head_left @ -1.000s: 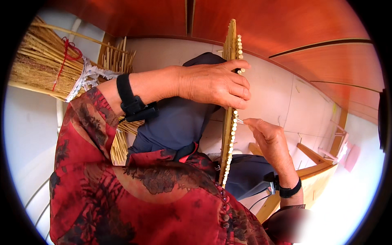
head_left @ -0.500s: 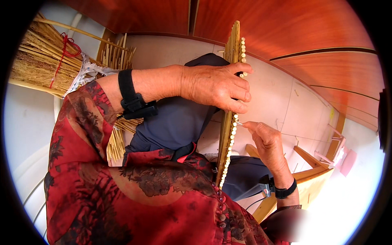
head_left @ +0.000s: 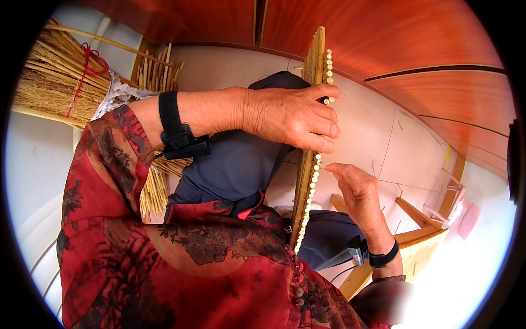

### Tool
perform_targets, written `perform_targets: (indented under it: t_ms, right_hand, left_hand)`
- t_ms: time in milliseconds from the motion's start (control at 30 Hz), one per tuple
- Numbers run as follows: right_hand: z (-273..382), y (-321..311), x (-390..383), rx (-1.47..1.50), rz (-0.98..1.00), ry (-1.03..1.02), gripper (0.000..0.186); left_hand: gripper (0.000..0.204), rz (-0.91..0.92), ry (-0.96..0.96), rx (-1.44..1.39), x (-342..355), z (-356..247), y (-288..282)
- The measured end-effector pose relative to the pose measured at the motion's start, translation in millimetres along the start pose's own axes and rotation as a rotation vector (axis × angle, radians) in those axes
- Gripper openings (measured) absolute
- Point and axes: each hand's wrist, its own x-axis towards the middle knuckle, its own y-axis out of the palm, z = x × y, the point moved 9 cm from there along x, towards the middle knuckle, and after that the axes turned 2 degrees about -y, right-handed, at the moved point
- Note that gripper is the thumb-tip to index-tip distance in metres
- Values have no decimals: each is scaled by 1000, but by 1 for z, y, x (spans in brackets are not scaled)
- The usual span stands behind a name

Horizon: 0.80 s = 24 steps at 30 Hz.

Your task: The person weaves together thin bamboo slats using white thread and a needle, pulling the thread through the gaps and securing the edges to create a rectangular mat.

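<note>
A flat panel of straw-coloured stalks point(head_left: 303, 192) stands nearly edge-on in front of me, over my lap. A row of pale round cut ends point(head_left: 314, 178) runs down its right side. My left hand point(head_left: 298, 118) reaches across its upper half, fingers hooked over the right edge and closed on it. Just below, my right hand point(head_left: 355, 186) is in a pinch at the cut ends. Between its thumb and forefinger shows the tip of a thin, needle-like piece point(head_left: 323, 166), touching or very near the panel. The rest of that piece is hidden by the fingers.
A bundle of brushy stalks point(head_left: 52, 77) tied with red cord lies at the left. More cut stalks point(head_left: 156, 192) are below my left forearm. Reddish wooden cabinet doors point(head_left: 383, 33) rise ahead. A wooden stool-like frame point(head_left: 419, 230) and a pink item point(head_left: 467, 219) are at the right.
The panel and both hands have shifted very slightly to the right in view. Both grips look the same.
</note>
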Motion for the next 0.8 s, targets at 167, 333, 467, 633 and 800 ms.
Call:
perform_targets:
  t_ms: [167, 333, 467, 633, 800]
  right_hand:
    - [-4, 2, 2, 9, 13, 40, 34]
    - [2, 2, 4, 9, 6, 10, 32]
    - [2, 3, 5, 15, 9, 13, 32]
    - [1, 4, 6, 12, 26, 22, 32]
    - [3, 4, 7, 7, -15, -32, 31]
  left_hand:
    - [23, -9, 6, -2, 1, 2, 1]
    - [23, -20, 12, 8, 3, -1, -2]
    - [23, -27, 13, 23, 3, -1, -3]
    - [23, -29, 18, 18, 3, -1, -2]
    - [24, -35, 18, 30, 2, -1, -2]
